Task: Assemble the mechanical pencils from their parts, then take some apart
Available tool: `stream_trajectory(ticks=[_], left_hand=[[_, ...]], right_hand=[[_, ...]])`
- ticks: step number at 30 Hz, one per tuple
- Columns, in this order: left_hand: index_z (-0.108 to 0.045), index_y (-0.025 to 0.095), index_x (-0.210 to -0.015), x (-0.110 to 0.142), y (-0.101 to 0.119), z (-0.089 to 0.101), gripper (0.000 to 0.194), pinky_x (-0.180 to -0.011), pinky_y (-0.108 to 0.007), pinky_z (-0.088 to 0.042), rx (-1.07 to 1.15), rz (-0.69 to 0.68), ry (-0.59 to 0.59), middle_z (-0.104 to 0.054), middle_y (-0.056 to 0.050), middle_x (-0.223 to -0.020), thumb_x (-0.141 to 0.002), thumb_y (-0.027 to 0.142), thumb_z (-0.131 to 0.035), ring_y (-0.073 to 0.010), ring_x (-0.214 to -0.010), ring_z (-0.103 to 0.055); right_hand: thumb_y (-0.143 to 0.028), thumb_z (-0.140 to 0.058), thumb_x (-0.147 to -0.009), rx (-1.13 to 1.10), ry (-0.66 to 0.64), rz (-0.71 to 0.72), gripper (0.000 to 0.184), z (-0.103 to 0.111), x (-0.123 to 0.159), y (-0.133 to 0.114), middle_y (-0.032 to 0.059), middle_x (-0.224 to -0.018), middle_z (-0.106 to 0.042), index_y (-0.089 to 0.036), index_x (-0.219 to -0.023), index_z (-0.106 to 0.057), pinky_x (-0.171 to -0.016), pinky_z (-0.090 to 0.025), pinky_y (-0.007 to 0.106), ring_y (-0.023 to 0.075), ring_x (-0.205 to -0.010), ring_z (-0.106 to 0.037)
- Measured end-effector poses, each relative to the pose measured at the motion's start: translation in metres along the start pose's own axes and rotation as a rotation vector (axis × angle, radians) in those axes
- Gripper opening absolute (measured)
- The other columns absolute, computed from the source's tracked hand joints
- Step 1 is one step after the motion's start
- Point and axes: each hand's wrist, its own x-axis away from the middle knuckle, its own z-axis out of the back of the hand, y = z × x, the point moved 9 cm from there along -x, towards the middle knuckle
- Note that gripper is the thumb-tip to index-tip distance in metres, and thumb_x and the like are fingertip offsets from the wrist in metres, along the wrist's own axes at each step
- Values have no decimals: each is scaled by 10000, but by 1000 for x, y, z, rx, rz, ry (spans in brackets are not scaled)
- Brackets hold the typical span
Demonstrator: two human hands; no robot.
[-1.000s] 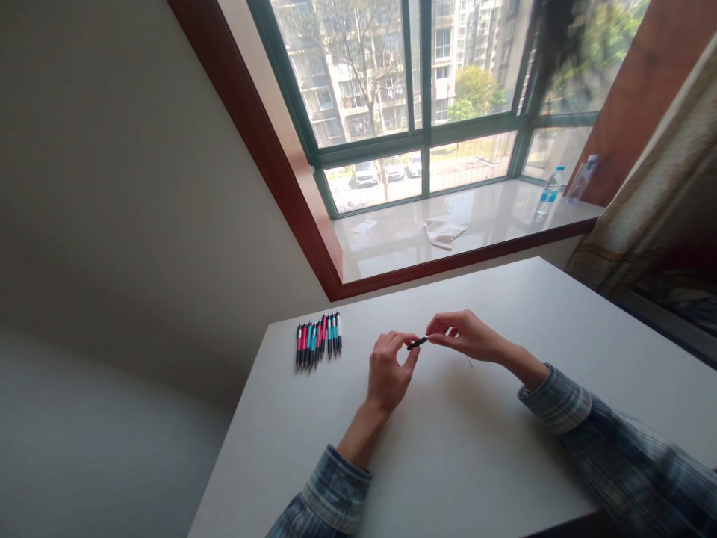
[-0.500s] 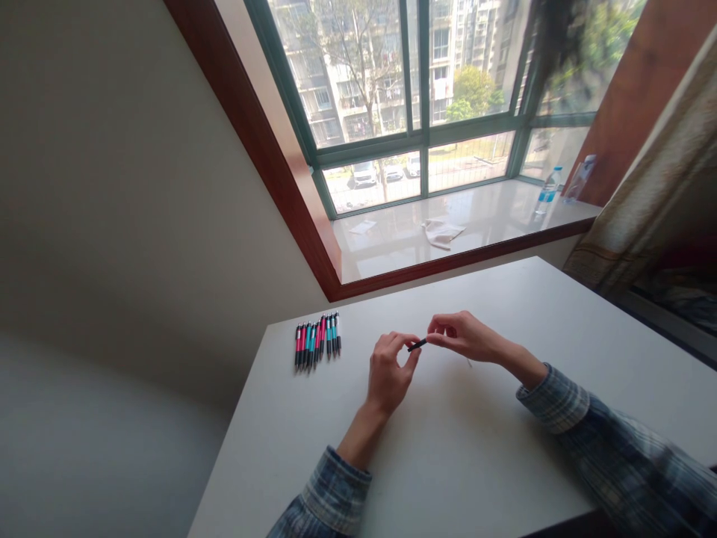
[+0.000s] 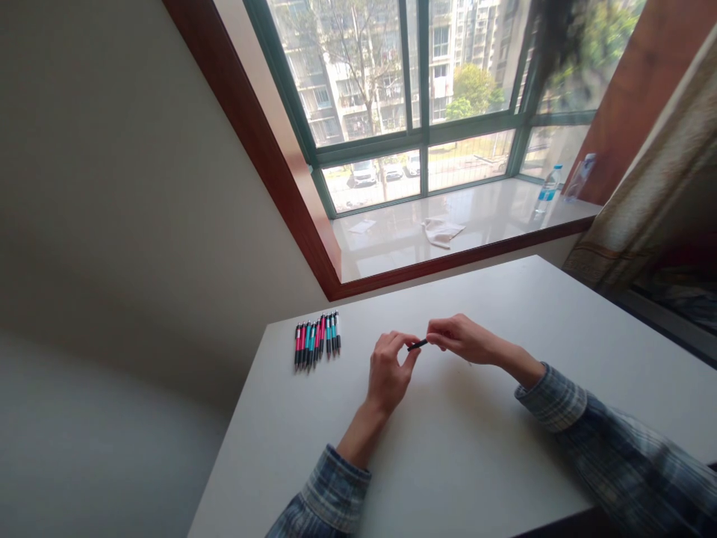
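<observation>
A short black pen part [image 3: 417,344] is held level above the table, between my two hands. Thumb and fingertips of my left hand [image 3: 390,372] pinch its left end. At its right end, the fingers of my right hand [image 3: 460,338] are closed together; whether they hold a small separate piece there is hidden. Under my right hand a tiny pale thing [image 3: 469,363] lies on the table, mostly covered, its kind unclear. To the left of my hands, several pens [image 3: 317,344] with pink, teal and clear barrels and black grips lie side by side.
The white table [image 3: 448,463] stands against a window sill [image 3: 386,258]. On the sill are a crumpled cloth or paper [image 3: 442,232], a flat white paper [image 3: 362,226], a labelled water bottle [image 3: 547,190] and a second clear bottle [image 3: 580,178]. A curtain [image 3: 644,179] hangs at right.
The fingers of my right hand have curled in more tightly at the black pen part's right end. My left hand and the row of pens have stayed put.
</observation>
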Motion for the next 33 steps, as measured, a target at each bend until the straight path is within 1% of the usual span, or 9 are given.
stream_trajectory(ticks=[5, 10, 15, 19, 22, 25, 28, 31, 33], left_hand=[[-679, 251, -949, 0, 5, 1, 106, -869, -388, -480, -45, -30, -10, -727, -14, -952, -916, 151, -663, -226, -937, -604], [-684, 247, -939, -1, 10, 2, 107, -881, -396, -471, -56, -59, -22, -724, -22, -933, -919, 152, -642, -229, -938, -600], [-733, 223, -933, -4, -9, 7, 72, -836, -349, -491, 263, 135, 48, -742, -30, -933, -871, 258, -727, -198, -882, -629], [-754, 177, -974, -5, -26, 2, 225, -786, -318, -510, 535, 281, 63, -736, -50, -876, -848, 364, -756, -185, -818, -655], [-756, 169, -1026, -5, -32, -3, 286, -761, -308, -519, 624, 333, 48, -739, -65, -908, -851, 395, -742, -192, -825, -667], [-748, 177, -1057, -5, -29, -3, 273, -846, -326, -512, 576, 311, 30, -746, -85, -1022, -894, 387, -687, -208, -917, -674], [-716, 190, -1087, -4, -22, -4, 250, -889, -323, -480, 468, 259, -2, -725, -64, -1000, -953, 358, -588, -199, -939, -654], [-655, 196, -1010, -1, -17, -4, 215, -790, -288, -446, 365, 216, -25, -652, -21, -881, -985, 310, -475, -173, -845, -600], [-602, 201, -935, 1, -16, -4, 197, -719, -276, -408, 298, 198, -44, -583, 4, -807, -979, 271, -423, -156, -756, -540]], right_hand=[[-428, -457, -1031, 31, 5, -7, 426, -2, 0, -5, -24, -591, -503, -202, -680, -538, -577, -321, 281, 128, -569, -419], [-423, -453, -1032, 40, 16, -29, 436, -2, 0, -2, -24, -583, -516, -200, -666, -527, -585, -328, 279, 125, -563, -430], [-471, -448, -1032, -93, 32, -86, 465, -6, -2, 6, -8, -611, -590, -182, -726, -642, -609, -389, 255, 130, -583, -521], [-489, -422, -1043, -173, -51, -70, 493, -27, -3, 1, -7, -621, -609, -170, -821, -724, -612, -411, 239, 124, -571, -543], [-443, -429, -1048, -102, -29, -51, 454, -30, -3, -4, -6, -628, -625, -177, -846, -737, -603, -394, 234, 121, -570, -549], [-405, -534, -1007, 118, 85, -83, 338, -12, -3, 2, 0, -642, -665, -199, -855, -755, -596, -361, 248, 127, -566, -546], [-364, -600, -970, 280, 205, -167, 222, 17, 0, 19, 11, -727, -726, -226, -917, -766, -625, -376, 258, 148, -621, -601], [-311, -629, -940, 382, 278, -301, 150, 41, 6, 41, 25, -891, -774, -235, -961, -757, -666, -407, 259, 174, -751, -673], [-291, -644, -919, 435, 237, -382, 127, 44, 9, 52, 29, -906, -778, -234, -942, -755, -661, -412, 262, 184, -773, -684]])
